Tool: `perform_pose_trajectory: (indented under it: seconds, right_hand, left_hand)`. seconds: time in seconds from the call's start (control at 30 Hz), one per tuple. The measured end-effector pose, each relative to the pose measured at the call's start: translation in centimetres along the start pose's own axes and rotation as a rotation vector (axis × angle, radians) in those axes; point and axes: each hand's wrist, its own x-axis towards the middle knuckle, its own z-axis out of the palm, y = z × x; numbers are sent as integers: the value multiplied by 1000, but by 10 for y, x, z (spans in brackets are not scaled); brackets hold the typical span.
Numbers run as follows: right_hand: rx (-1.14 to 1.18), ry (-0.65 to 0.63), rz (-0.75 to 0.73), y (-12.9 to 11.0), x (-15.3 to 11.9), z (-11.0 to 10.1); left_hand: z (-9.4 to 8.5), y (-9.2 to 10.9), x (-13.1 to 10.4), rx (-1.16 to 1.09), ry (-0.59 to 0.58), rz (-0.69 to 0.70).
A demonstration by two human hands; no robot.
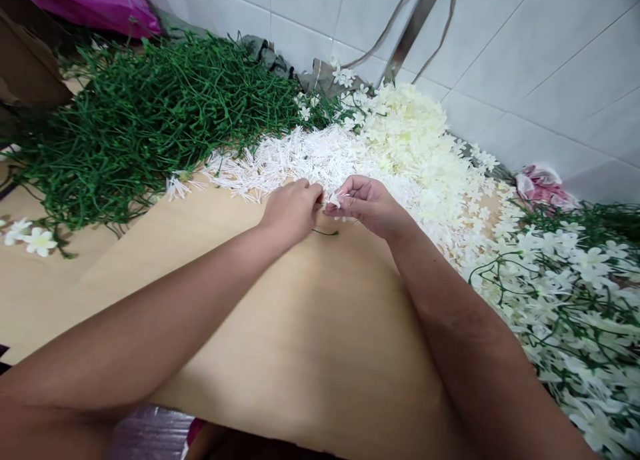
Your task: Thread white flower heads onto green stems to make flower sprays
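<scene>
Over the brown cardboard [280, 353], my two hands meet close together. My left hand [293, 210] is closed, its fingertips pinched; a thin green artificial flower stem [327, 233] pokes out below it, the rest hidden by the fingers. A small white artificial flower piece [334, 200] sits between the thumb and fingers of my right hand [373, 205], right beside the left fingertips. Whether stem and flower piece are joined, I cannot tell. Just beyond the hands lies a heap of thin white spiky pieces [300, 153].
Green stems [175, 107] are heaped at the back left. Cream petals [410, 127] pile up against the tiled wall [540, 67]. On the right lie many white flowers with stems [590, 307]. A pink bag [100, 7] is at the upper left, and a metal bar [413, 30] leans at the back.
</scene>
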Motion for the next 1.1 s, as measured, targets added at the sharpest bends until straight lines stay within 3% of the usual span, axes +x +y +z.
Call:
perform_pose_trajectory:
  seconds: [0.13,0.27,0.9,1.1]
  right_hand:
    - [-84,51,-27,5,2,-2]
    - [-106,153,-62,6,2,-7]
    - [-168,206,-130,6,6,2]
    - [-247,201,-171,8,7,1]
  left_hand:
    - [-3,-3,0,-4,13,12]
    - [-7,-3,1,-85,13,-65]
    - [14,-10,7,-794,60,-108]
    - [12,-5,8,-901,45,-165]
